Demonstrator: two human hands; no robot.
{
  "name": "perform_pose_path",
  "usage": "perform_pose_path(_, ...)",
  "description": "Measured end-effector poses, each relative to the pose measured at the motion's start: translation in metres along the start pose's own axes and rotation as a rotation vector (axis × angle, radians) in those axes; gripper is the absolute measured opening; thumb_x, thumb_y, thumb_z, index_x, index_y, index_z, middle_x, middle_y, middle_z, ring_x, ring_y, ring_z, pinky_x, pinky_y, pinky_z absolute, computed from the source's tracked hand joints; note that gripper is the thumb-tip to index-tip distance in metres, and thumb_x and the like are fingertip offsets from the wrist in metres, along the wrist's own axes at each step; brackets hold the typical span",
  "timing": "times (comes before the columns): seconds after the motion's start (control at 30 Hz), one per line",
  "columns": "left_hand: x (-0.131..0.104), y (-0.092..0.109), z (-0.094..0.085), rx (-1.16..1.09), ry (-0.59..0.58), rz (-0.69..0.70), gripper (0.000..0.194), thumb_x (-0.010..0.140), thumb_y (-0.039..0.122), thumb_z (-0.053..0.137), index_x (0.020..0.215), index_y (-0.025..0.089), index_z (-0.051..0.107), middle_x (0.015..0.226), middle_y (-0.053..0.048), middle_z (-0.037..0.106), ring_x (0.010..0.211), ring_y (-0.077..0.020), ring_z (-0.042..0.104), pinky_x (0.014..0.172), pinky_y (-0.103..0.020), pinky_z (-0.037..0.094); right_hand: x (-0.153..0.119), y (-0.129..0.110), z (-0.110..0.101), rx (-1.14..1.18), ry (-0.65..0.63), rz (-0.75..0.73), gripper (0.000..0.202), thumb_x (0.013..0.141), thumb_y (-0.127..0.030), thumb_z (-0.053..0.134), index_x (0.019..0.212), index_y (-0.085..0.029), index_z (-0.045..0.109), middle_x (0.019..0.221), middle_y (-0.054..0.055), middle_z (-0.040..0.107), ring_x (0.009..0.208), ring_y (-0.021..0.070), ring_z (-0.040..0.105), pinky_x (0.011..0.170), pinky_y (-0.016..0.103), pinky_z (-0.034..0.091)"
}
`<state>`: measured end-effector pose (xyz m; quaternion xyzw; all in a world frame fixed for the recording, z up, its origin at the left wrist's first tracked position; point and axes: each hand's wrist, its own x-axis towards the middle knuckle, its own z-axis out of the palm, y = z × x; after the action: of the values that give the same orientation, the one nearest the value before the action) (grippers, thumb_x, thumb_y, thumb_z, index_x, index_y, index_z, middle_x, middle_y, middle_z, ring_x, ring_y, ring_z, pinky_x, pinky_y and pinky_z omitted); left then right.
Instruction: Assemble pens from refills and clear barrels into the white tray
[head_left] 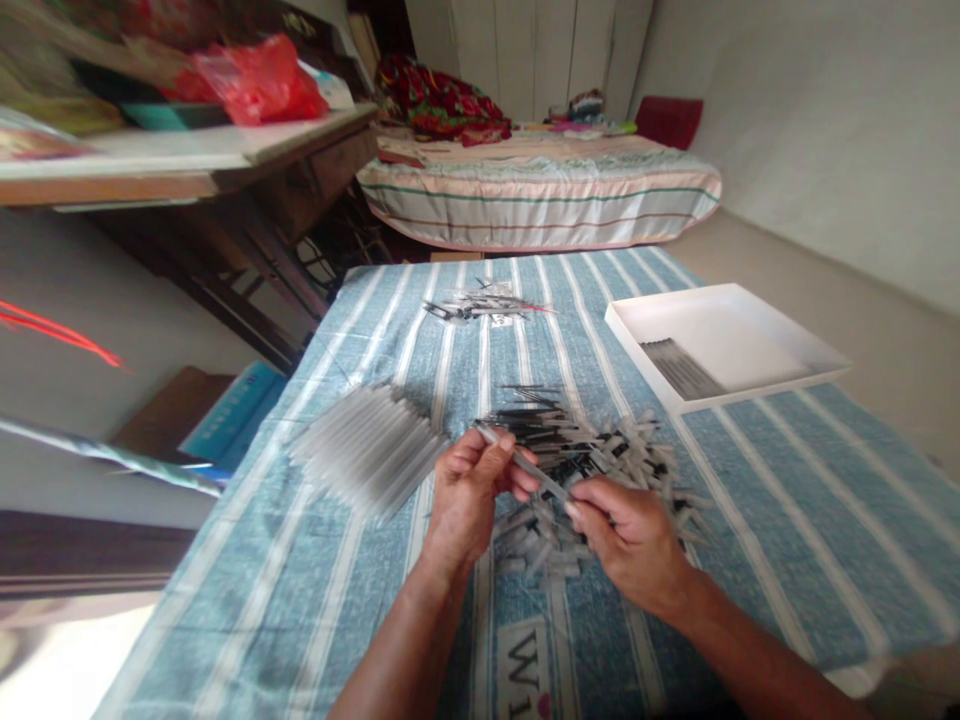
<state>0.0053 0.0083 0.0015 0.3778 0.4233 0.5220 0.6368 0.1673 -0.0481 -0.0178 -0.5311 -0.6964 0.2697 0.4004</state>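
A slim grey pen (538, 472) with a dark tip spans the space between my hands, slanting down to the right. My left hand (466, 490) pinches its upper end between thumb and fingers. At the lower end my right hand (636, 540) grips it, fingers closed. Beneath and behind them spreads a heap of short translucent pen caps (649, 455), with dark thin refills (529, 420) at its back left. Left of my left hand lies a neat row of clear pen barrels (367, 450).
An open white box (645, 345) stands at the right, with several grey pens (679, 368) inside. Farther back lies a small loose pile of dark and clear pieces (480, 303). A striped blue cloth (262, 570) covers the table; a wooden desk (300, 140) stands at left.
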Motion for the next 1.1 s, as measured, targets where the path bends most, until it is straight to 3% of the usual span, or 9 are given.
perform_pose_path(0.23, -0.001, 0.0, 0.004, 0.013, 0.014, 0.001, 0.017, 0.075, 0.025, 0.067, 0.075, 0.012, 0.056, 0.064, -0.003, 0.069, 0.041, -0.0106, 0.059, 0.038, -0.019, 0.046, -0.001, 0.0, 0.004, 0.028, 0.01, 0.01, 0.019, 0.084, -0.021, 0.047, 0.066, -0.017, 0.054, 0.053, -0.003, 0.05, 0.048, 0.0088, 0.045, 0.049, 0.019, 0.033)
perform_pose_path(0.47, 0.0, 0.007, 0.002, 0.033, 0.029, 0.026, 0.017, 0.075, 0.027, 0.067, 0.071, 0.012, 0.06, 0.065, -0.004, 0.07, 0.044, -0.0105, 0.059, 0.042, -0.02, 0.046, 0.018, -0.003, -0.004, -0.002, -0.091, -0.023, 0.022, 0.084, -0.021, 0.049, 0.062, -0.018, 0.051, 0.051, -0.005, 0.043, 0.048, 0.0078, 0.042, 0.05, 0.019, 0.029)
perform_pose_path(0.77, -0.002, 0.004, 0.006, 0.096, -0.06, 0.016, 0.016, 0.074, 0.027, 0.067, 0.071, 0.012, 0.063, 0.061, -0.003, 0.067, 0.048, -0.0118, 0.057, 0.049, -0.023, 0.047, 0.036, -0.008, -0.011, -0.15, -0.171, -0.115, 0.021, 0.081, -0.015, 0.055, 0.061, -0.017, 0.055, 0.06, -0.002, 0.058, 0.059, 0.0095, 0.053, 0.058, 0.02, 0.033)
perform_pose_path(0.87, -0.002, 0.004, 0.007, 0.123, -0.001, 0.015, 0.018, 0.073, 0.028, 0.069, 0.081, 0.014, 0.062, 0.072, -0.004, 0.07, 0.054, -0.0137, 0.061, 0.051, -0.024, 0.048, 0.045, 0.003, -0.031, -0.217, -0.138, -0.109, 0.021, 0.083, -0.02, 0.054, 0.063, -0.017, 0.059, 0.061, -0.001, 0.059, 0.059, 0.0103, 0.054, 0.058, 0.02, 0.034)
perform_pose_path(0.97, -0.001, 0.004, 0.009, 0.153, 0.052, 0.023, 0.024, 0.069, 0.029, 0.071, 0.086, 0.015, 0.061, 0.074, -0.004, 0.071, 0.055, -0.0144, 0.061, 0.05, -0.024, 0.047, 0.064, 0.03, -0.07, -0.345, -0.014, -0.038, 0.023, 0.086, -0.027, 0.051, 0.069, -0.017, 0.064, 0.065, 0.0, 0.062, 0.062, 0.0113, 0.056, 0.061, 0.02, 0.037)
perform_pose_path(1.1, -0.001, 0.001, 0.01, 0.233, 0.041, -0.01, 0.023, 0.066, 0.032, 0.072, 0.081, 0.016, 0.062, 0.067, -0.002, 0.07, 0.052, -0.0145, 0.06, 0.049, -0.024, 0.046, 0.096, 0.082, -0.135, -0.76, 0.059, 0.355, 0.025, 0.085, -0.035, 0.05, 0.077, -0.021, 0.069, 0.071, 0.0, 0.067, 0.068, 0.0128, 0.059, 0.061, 0.02, 0.037)
